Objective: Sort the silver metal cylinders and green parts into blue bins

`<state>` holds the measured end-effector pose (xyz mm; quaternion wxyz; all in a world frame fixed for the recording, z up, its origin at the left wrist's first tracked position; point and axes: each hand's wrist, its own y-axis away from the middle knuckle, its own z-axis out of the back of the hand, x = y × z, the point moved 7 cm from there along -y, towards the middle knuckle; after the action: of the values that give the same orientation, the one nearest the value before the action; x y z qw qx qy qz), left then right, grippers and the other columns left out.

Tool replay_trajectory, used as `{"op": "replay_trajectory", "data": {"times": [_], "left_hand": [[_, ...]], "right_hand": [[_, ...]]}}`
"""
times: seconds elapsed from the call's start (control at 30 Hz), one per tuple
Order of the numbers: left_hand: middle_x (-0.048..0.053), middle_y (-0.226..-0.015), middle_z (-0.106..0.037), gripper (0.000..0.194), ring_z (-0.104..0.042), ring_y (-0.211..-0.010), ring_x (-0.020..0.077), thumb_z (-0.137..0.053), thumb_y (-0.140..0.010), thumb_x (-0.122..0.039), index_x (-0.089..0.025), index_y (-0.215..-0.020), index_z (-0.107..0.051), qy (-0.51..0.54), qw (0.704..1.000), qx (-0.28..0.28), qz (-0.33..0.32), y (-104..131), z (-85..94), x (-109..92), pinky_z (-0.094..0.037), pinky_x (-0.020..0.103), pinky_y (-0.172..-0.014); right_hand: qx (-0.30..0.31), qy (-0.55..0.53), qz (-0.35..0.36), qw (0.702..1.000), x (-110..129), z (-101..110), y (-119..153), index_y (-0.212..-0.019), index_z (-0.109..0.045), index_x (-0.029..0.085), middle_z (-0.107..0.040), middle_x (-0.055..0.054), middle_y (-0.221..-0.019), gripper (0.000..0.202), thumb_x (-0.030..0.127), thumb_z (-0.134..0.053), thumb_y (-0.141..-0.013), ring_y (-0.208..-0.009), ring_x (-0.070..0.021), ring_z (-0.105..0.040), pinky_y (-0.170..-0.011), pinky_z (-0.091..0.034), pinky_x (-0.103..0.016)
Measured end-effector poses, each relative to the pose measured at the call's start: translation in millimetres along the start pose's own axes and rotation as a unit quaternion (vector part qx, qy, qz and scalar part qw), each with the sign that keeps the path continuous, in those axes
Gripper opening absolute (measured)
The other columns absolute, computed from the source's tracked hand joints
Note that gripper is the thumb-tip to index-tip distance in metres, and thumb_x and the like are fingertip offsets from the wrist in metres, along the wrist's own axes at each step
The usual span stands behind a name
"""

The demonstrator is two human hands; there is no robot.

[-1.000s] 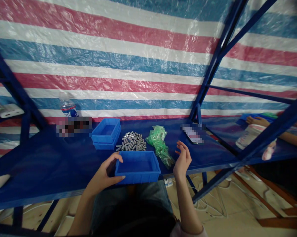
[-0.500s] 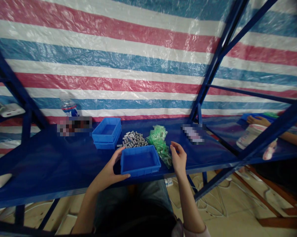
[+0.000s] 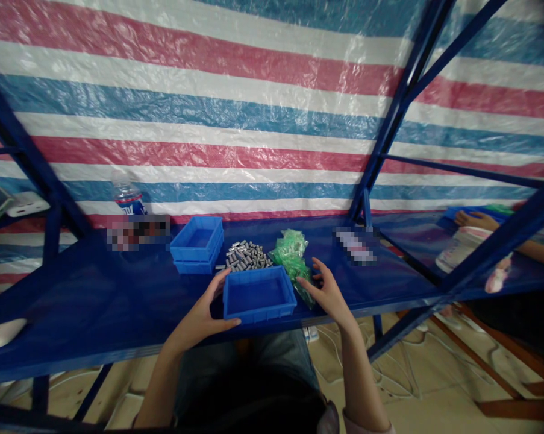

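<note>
A shallow blue tray [image 3: 259,295] with nothing in it lies at the front edge of the blue table. My left hand [image 3: 202,316] is spread at the tray's left side, thumb by its front corner and fingers by its back corner. Just right of the tray, my right hand [image 3: 328,292] is open, its fingers apart beside a heap of green and clear plastic bags [image 3: 291,256]. Behind the tray is a pile of small metal cylinders [image 3: 246,255]. Two stacked blue trays [image 3: 196,244] stand at the back left of it.
A plastic bottle [image 3: 129,196] stands at the back left, near a blurred item. A white object [image 3: 3,334] lies at the far left. Blue metal posts [image 3: 380,150] rise on both sides. At right, another person's hand [image 3: 477,220] is near a white tub [image 3: 461,249].
My right hand has turned and opened, its thumb now stretched left toward the bags. My left hand keeps its place at the tray. The whole view has shifted slightly.
</note>
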<state>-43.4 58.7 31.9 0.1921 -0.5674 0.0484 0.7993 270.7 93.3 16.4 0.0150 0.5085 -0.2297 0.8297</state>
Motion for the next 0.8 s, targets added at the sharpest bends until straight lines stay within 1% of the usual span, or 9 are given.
{"op": "replay_trajectory", "data": {"times": [0.07,0.17,0.23,0.3,0.43,0.57,0.67,0.73,0.8], "left_hand": [[0.012,-0.152,-0.03,0.095,-0.031,-0.139,0.0292,-0.076,-0.072,-0.039,-0.027,-0.147,-0.019,-0.001,1.0,0.006,0.004,0.0,-0.7,-1.7,-0.025,0.046,-0.116],[0.012,-0.153,-0.028,0.096,-0.03,-0.14,0.0285,-0.076,-0.072,-0.039,-0.026,-0.147,-0.018,-0.002,1.0,0.015,0.01,0.3,-1.9,-4.9,-0.023,0.047,-0.117],[0.013,-0.153,-0.028,0.096,-0.029,-0.14,0.0296,-0.076,-0.072,-0.039,-0.026,-0.147,-0.018,-0.001,1.0,0.015,0.009,0.5,-1.9,-6.6,-0.023,0.048,-0.116],[0.013,-0.153,-0.028,0.095,-0.029,-0.14,0.0302,-0.076,-0.072,-0.039,-0.026,-0.147,-0.019,0.0,1.0,0.014,0.007,0.4,-1.6,-7.3,-0.023,0.048,-0.116],[0.012,-0.153,-0.029,0.095,-0.03,-0.14,0.0301,-0.076,-0.071,-0.04,-0.026,-0.147,-0.019,-0.006,1.0,0.012,0.008,0.0,-1.3,-6.7,-0.024,0.048,-0.116],[0.013,-0.152,-0.031,0.096,-0.031,-0.139,0.0307,-0.077,-0.071,-0.04,-0.026,-0.147,-0.021,-0.006,1.0,0.007,0.006,0.0,-1.1,-8.6,-0.025,0.049,-0.116],[0.013,-0.152,-0.031,0.096,-0.031,-0.14,0.0303,-0.077,-0.07,-0.04,-0.027,-0.147,-0.021,-0.005,1.0,0.008,0.007,0.2,-1.8,-10.2,-0.024,0.051,-0.116],[0.013,-0.152,-0.031,0.095,-0.031,-0.14,0.0302,-0.077,-0.071,-0.041,-0.027,-0.147,-0.021,-0.006,1.0,0.008,0.008,0.1,-2.4,-11.2,-0.024,0.05,-0.116],[0.013,-0.151,-0.032,0.095,-0.031,-0.139,0.0306,-0.077,-0.071,-0.041,-0.026,-0.147,-0.022,-0.004,1.0,0.007,0.007,-0.1,-3.1,-12.1,-0.025,0.05,-0.115]], "right_hand": [[0.02,-0.025,0.001,0.999,-4.2,5.0,2.2,-0.129,-0.055,0.019,-0.058,-0.013,-0.119,0.082,0.047,-0.079,-0.056,-0.089,-0.0234,-0.061,-0.079,-0.052,-0.041],[0.02,-0.012,-0.01,1.0,-11.1,13.1,4.1,-0.121,-0.061,0.018,-0.055,-0.015,-0.125,0.087,0.045,-0.085,-0.042,-0.104,-0.0296,-0.058,-0.09,-0.048,-0.048],[0.025,0.024,-0.016,0.999,-12.7,15.4,4.3,-0.111,-0.067,0.015,-0.054,-0.016,-0.126,0.081,0.043,-0.087,-0.038,-0.115,-0.0349,-0.053,-0.098,-0.041,-0.053],[0.036,0.045,-0.017,0.998,-11.1,16.0,4.0,-0.099,-0.072,0.014,-0.057,-0.018,-0.124,0.068,0.042,-0.087,-0.039,-0.119,-0.0376,-0.05,-0.101,-0.037,-0.055],[0.045,0.034,-0.002,0.998,-0.7,20.6,2.4,-0.084,-0.075,0.017,-0.064,-0.014,-0.111,0.046,0.038,-0.085,-0.044,-0.107,-0.034,-0.058,-0.095,-0.044,-0.05],[0.034,0.065,0.014,0.997,8.0,29.7,1.7,-0.072,-0.071,0.018,-0.068,-0.008,-0.085,0.03,0.035,-0.081,-0.049,-0.083,-0.0273,-0.064,-0.077,-0.049,-0.041],[0.033,0.076,0.005,0.997,7.8,33.9,2.5,-0.071,-0.068,0.018,-0.066,-0.002,-0.066,0.022,0.034,-0.074,-0.058,-0.065,-0.0221,-0.061,-0.064,-0.047,-0.034],[0.029,0.056,-0.004,0.998,7.3,35.4,3.0,-0.073,-0.066,0.018,-0.066,-0.002,-0.064,0.02,0.035,-0.071,-0.063,-0.061,-0.0209,-0.06,-0.06,-0.046,-0.032],[0.003,0.023,-0.01,1.0,9.6,38.4,3.2,-0.077,-0.066,0.017,-0.067,-0.003,-0.067,0.024,0.038,-0.069,-0.066,-0.063,-0.0209,-0.061,-0.057,-0.046,-0.031]]}}
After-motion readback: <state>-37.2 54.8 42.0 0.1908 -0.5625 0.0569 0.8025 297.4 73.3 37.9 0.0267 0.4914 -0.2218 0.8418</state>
